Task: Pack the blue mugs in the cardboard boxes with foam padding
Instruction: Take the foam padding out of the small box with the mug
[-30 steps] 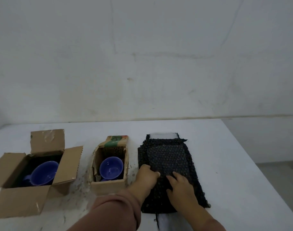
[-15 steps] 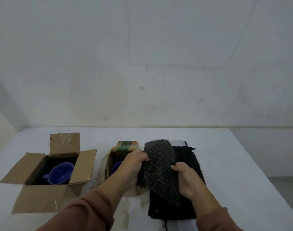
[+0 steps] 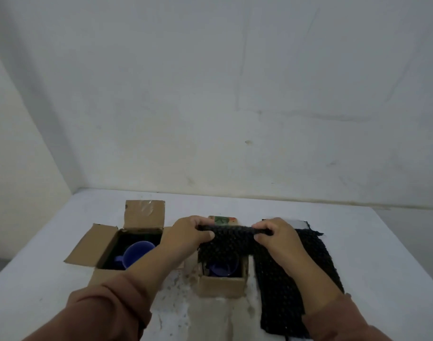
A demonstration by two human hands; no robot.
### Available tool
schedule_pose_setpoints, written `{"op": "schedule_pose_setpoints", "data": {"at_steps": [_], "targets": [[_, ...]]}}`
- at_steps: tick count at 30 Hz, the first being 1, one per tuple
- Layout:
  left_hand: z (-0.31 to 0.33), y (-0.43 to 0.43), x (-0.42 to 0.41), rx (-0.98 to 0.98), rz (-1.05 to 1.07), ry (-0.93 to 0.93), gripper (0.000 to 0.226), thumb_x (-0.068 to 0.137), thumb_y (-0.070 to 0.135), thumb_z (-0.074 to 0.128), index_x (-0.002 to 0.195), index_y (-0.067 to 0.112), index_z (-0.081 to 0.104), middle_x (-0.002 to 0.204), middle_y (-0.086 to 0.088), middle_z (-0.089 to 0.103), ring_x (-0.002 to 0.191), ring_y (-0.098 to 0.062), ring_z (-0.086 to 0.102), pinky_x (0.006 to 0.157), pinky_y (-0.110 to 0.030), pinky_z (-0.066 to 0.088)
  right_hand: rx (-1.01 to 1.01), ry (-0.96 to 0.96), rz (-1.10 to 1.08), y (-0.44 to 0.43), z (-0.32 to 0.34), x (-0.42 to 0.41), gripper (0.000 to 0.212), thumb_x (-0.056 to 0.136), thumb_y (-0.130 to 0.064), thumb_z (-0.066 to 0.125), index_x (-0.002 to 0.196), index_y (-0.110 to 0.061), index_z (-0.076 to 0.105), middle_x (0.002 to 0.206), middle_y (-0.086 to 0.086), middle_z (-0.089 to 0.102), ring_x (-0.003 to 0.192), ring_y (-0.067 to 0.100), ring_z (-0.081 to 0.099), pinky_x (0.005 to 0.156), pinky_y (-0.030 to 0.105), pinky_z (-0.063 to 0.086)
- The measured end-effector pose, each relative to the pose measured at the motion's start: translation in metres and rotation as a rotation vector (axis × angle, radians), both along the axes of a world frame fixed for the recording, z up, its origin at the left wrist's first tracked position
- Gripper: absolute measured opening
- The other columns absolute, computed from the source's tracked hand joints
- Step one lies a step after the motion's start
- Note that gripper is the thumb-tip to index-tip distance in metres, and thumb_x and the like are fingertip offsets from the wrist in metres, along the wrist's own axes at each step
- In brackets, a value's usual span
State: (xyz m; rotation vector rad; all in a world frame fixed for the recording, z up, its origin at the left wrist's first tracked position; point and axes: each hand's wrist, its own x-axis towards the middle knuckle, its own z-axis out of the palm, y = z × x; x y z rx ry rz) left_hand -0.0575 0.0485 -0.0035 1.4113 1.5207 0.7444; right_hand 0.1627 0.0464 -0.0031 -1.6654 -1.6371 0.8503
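Two open cardboard boxes stand on the white table. The large left box [image 3: 104, 244] holds a blue mug [image 3: 136, 252] on dark padding. The small middle box [image 3: 222, 283] holds a second blue mug [image 3: 221, 268], half hidden. My left hand [image 3: 189, 232] and my right hand [image 3: 275, 233] each pinch the top edge of a black foam sheet [image 3: 226, 244], which hangs stretched between them over the small box's opening.
A stack of more black foam sheets [image 3: 284, 279] lies right of the small box, reaching the table's near edge. A white wall runs behind the table [image 3: 370, 242], and the table's right edge drops off at the far right.
Both hands lifted one foam sheet off the stack and carried it left. It now hangs spread over the small box instead of being held beside it.
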Motion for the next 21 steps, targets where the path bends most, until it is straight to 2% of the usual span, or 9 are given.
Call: {"op": "schedule_pose_setpoints", "data": {"at_steps": [2, 4, 6, 8, 10, 12, 14, 17, 21], "targets": [[0.001, 0.004, -0.006, 0.157, -0.02, 0.281, 0.006, 0.083, 0.024, 0.07, 0.089, 0.024, 0.067, 0.096, 0.003, 0.059, 0.093, -0.017, 0.057, 0.077, -0.028, 0.049, 0.089, -0.059, -0.02, 0.004, 0.003, -0.006, 0.011, 0.08, -0.013, 0.069, 0.081, -0.024, 0.067, 0.113, -0.002, 0.047, 0.111, 0.016, 0.049, 0.088, 0.023, 0.038], [0.006, 0.005, -0.007, 0.255, -0.093, 0.473, 0.012, 0.079, 0.029, 0.071, 0.084, 0.031, 0.061, 0.103, 0.006, 0.048, 0.099, -0.016, 0.048, 0.081, -0.032, 0.049, 0.108, -0.062, 0.039, 0.006, 0.011, -0.011, 0.016, 0.079, -0.014, 0.069, 0.072, -0.029, 0.065, 0.122, -0.01, 0.043, 0.118, 0.009, 0.041, 0.099, 0.029, 0.037], [0.014, 0.006, -0.005, 0.172, -0.238, 0.412, 0.025, 0.079, 0.032, 0.071, 0.099, 0.03, 0.057, 0.112, 0.008, 0.044, 0.107, -0.015, 0.047, 0.086, -0.031, 0.046, 0.082, -0.132, 0.161, 0.006, 0.022, -0.019, 0.02, 0.079, -0.016, 0.067, 0.07, -0.033, 0.062, 0.116, -0.011, 0.051, 0.112, 0.009, 0.048, 0.096, 0.028, 0.04], [0.019, 0.009, 0.0, 0.085, -0.328, 0.351, 0.035, 0.085, 0.032, 0.066, 0.117, 0.026, 0.055, 0.114, 0.005, 0.054, 0.109, -0.018, 0.054, 0.085, -0.029, 0.045, 0.072, -0.173, 0.238, 0.007, 0.029, -0.029, 0.021, 0.08, -0.017, 0.065, 0.071, -0.035, 0.059, 0.098, -0.009, 0.062, 0.097, 0.013, 0.057, 0.078, 0.022, 0.044], [0.025, 0.012, 0.005, 0.119, -0.312, 0.362, 0.025, 0.089, 0.028, 0.062, 0.112, 0.02, 0.063, 0.111, -0.001, 0.063, 0.106, -0.021, 0.059, 0.083, -0.03, 0.046, 0.083, -0.059, 0.176, 0.009, 0.031, -0.036, 0.016, 0.081, -0.02, 0.067, 0.087, -0.033, 0.062, 0.098, -0.007, 0.061, 0.095, 0.013, 0.056, 0.075, 0.022, 0.043], [0.023, 0.015, 0.003, 0.065, -0.197, 0.168, 0.013, 0.088, 0.024, 0.063, 0.098, 0.016, 0.067, 0.102, -0.004, 0.067, 0.098, -0.021, 0.062, 0.078, -0.029, 0.047, -0.016, 0.193, 0.033, 0.01, 0.026, -0.037, 0.041, 0.08, -0.022, 0.07, 0.116, -0.032, 0.053, 0.113, -0.005, 0.054, 0.105, 0.014, 0.052, 0.084, 0.026, 0.043], [0.019, 0.014, 0.001, -0.089, -0.089, -0.158, 0.006, 0.088, 0.019, 0.064, 0.091, 0.015, 0.067, 0.097, -0.006, 0.069, 0.093, -0.021, 0.065, 0.077, -0.03, 0.05, -0.227, 0.514, -0.012, 0.006, 0.017, -0.039, 0.056, 0.079, -0.017, 0.072, 0.128, -0.025, 0.044, 0.119, -0.001, 0.055, 0.107, 0.018, 0.056, 0.08, 0.027, 0.049], [0.009, 0.014, -0.003, -0.235, -0.011, -0.444, 0.007, 0.09, 0.013, 0.061, 0.094, 0.012, 0.067, 0.107, -0.014, 0.069, 0.099, -0.029, 0.066, 0.083, -0.038, 0.053, -0.44, 0.848, 0.061, -0.002, -0.003, -0.047, 0.044, 0.081, 0.0, 0.064, 0.122, -0.009, 0.053, 0.117, 0.011, 0.066, 0.104, 0.026, 0.063, 0.074, 0.032, 0.053], [0.005, 0.012, -0.011, -0.292, -0.037, -0.523, 0.019, 0.096, 0.009, 0.05, 0.1, 0.011, 0.068, 0.109, -0.014, 0.069, 0.1, -0.029, 0.065, 0.079, -0.041, 0.055, -0.357, 0.974, -0.001, -0.001, -0.006, -0.054, 0.029, 0.083, 0.01, 0.055, 0.107, -0.004, 0.063, 0.109, 0.015, 0.066, 0.098, 0.027, 0.065, 0.078, 0.035, 0.055]]}}
